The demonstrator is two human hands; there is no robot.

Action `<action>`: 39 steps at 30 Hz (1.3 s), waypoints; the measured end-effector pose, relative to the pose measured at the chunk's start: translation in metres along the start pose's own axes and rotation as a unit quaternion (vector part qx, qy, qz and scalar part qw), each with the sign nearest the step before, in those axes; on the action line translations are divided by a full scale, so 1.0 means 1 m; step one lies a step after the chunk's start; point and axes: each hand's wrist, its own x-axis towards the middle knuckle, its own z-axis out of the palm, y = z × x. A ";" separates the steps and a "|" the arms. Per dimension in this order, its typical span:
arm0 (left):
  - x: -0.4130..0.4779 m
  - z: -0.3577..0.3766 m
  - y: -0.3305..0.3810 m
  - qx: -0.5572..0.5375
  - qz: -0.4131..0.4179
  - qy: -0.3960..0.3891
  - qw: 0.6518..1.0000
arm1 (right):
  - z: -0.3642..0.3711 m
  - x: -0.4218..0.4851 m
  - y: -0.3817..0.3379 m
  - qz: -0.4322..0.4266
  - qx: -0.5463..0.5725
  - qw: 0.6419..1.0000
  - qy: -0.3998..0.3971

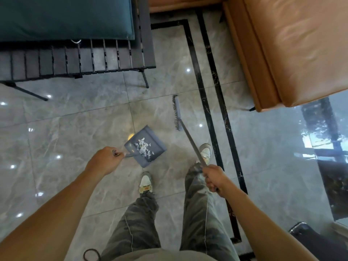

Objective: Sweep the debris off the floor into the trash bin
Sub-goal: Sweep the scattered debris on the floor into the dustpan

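Left hand (107, 161) fingers curl round the handle of the blue dustpan (148, 137), which holds the white debris (143, 146), while right hand (214, 178) fingers wrap the broom (177, 113) shaft, its head on the grey tiled floor (75, 129).

Glossy grey marble-look floor (75, 119) throughout, cut by two black inlay bands (202, 91) running from upper centre down to lower right. Upper left: black slatted tabletop (75, 59) on thin angled legs, teal cushion (66, 16) lying on it. Upper right: tan leather sofa (291, 44) with smooth, shiny cushions. Small white light spots (188, 70) mirrored in the tiles at left and centre; bright window reflection (320, 140) at the right edge.
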 end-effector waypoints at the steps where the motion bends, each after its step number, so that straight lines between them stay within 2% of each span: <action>1: 0.001 0.001 0.019 -0.004 -0.010 0.012 1.000 | -0.019 0.006 -0.007 -0.006 -0.006 1.000 -0.006; 11: 0.010 0.019 0.160 -0.011 -0.073 0.062 0.995 | -0.168 0.038 -0.089 -0.028 -0.064 0.996 -0.062; 17: 0.026 0.010 0.211 -0.062 -0.102 0.097 0.988 | -0.211 0.055 -0.134 -0.040 -0.104 0.992 -0.053; 25: 0.049 -0.001 0.226 -0.072 -0.132 0.129 0.980 | -0.200 0.104 -0.234 -0.112 -0.275 0.955 0.017; 28: 0.062 -0.004 0.217 -0.126 -0.153 0.152 0.968 | -0.181 0.135 -0.291 -0.161 -0.357 0.919 0.044; 31: 0.076 -0.007 0.206 -0.144 -0.164 0.148 0.965 | -0.156 0.168 -0.352 -0.216 -0.443 0.867 0.076; 34: 0.089 -0.014 0.199 -0.154 -0.157 0.150 0.964 | -0.119 0.203 -0.414 -0.253 -0.475 0.840 0.078; 39: 0.103 -0.023 0.190 -0.167 -0.169 0.116 0.964 | -0.060 0.253 -0.493 -0.220 -0.509 0.830 0.060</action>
